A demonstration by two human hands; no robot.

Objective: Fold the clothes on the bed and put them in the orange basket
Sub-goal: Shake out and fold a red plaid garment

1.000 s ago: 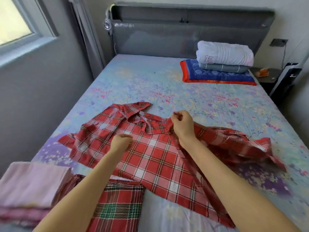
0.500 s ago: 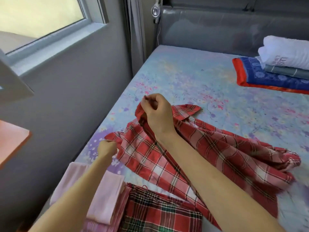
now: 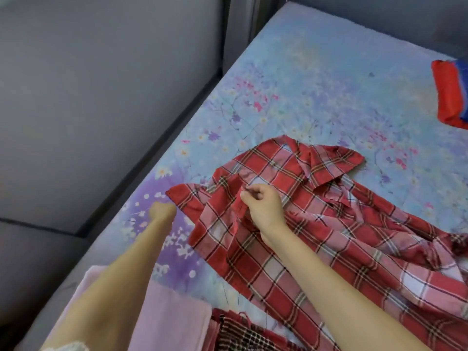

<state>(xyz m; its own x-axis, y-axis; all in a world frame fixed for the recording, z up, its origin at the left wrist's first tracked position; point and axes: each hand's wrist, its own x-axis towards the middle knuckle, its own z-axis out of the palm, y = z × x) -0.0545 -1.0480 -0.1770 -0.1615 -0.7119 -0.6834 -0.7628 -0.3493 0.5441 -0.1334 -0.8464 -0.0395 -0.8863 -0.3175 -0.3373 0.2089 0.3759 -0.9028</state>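
Head view: 1 bed (image 3: 316, 79) w/ pale blue floral sheet is seen, then 1 red plaid shirt (image 3: 316, 236), 1 pink folded cloth (image 3: 174, 315), 1 darker plaid folded piece (image 3: 243, 335), 1 red-and-blue blanket (image 3: 448, 95) cut by the frame edge, and 2 hands.

The shirt is spread on the sheet, crumpled rather than flat, esp. right of the pinch, where folds are bunched. Red checks w/ white, pink and thin dark lines are shown. The collar (image 3: 334, 163) is opened out beyond the pinch, up and to its right.

A raised fold of the shirt front is pinched btw thumb and fingertips of the R hand (image 3: 263, 206), so that hand is closed on the cloth. The L hand (image 3: 162, 214) is curled into a fist touching the sleeve end (image 3: 182, 196), left of the R pinch. Its fingers are hidden, so whether cloth is held there cannot be told.

The shirt's long axis is laid diagonally, from the collar beyond the pinch down to the near right. The collar end is pointed away from the person; the sleeve end is pointed left, toward the bed's edge.

The pink cloth and plaid piece are placed nearer than both grips. The blanket is set well apart, far right of the pinch.
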